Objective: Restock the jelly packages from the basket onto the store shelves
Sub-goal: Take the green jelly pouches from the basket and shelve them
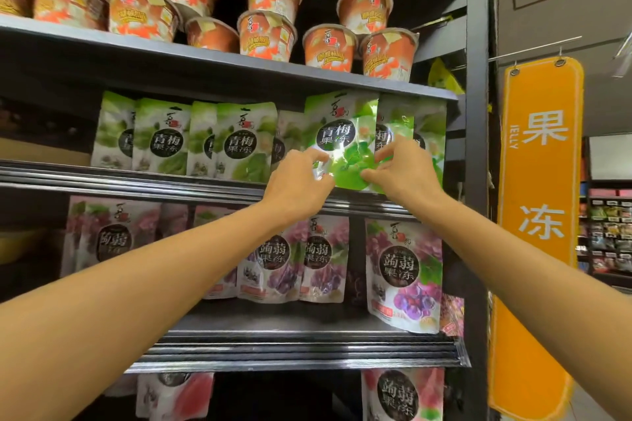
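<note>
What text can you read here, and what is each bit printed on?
"果冻" and "JELLY": orange hanging sign.
"青梅果冻": green pouch pinched by the left hand and right hand, plus its neighbours.
"蒟蒻果冻": purple pouches on the shelf below.
Orange cups on top: print too blurred to read.

The middle shelf (136,178) carries a row of upright green jelly pouches (236,140). Above it, the upper shelf (239,65) holds stacked orange cups (270,34); below it, the lower shelf (307,349) holds upright purple jelly pouches (403,270).

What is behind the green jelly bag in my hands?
Behind the held green bag, another green bag shows at its right edge. Anything directly behind is covered.
</note>
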`<state>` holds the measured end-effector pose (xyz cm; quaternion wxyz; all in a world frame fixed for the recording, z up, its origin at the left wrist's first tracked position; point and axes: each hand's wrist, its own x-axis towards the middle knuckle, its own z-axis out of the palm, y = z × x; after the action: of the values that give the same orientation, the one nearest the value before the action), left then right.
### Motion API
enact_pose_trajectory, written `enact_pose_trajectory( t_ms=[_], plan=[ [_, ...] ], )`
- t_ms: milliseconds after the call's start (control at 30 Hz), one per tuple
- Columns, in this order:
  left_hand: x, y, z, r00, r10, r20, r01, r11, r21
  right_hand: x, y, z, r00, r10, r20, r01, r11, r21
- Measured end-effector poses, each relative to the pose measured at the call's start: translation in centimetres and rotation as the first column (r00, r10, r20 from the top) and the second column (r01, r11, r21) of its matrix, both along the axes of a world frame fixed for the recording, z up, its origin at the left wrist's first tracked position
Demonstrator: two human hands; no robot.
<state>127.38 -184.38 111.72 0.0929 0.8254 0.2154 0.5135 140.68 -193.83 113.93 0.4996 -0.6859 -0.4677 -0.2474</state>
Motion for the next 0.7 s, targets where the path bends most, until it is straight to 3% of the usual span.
enact_pose_trajectory(
  t_ms=[233,433,700],
  plan=[
    [0.4,0.3,-0.7,0.997,0.080,0.016,-0.081,0.993,0.080,0.0,0.6,-0.8,0.988,-0.157,0.011,0.157,0.988,0.003],
    [0.6,0.4,-1.5,0.973,0.228,-0.034,-0.213,0.946,0.243,0.3,1.3,-0.5,0.926,-0.349,0.146,0.349,0.937,0.022],
    [0.6,0.5,-1.9,0.950,0.309,-0.045,-0.278,0.903,0.326,1.3,1.1,-2.3,0.973,-0.218,0.081,0.212,0.974,0.079]
  ],
)
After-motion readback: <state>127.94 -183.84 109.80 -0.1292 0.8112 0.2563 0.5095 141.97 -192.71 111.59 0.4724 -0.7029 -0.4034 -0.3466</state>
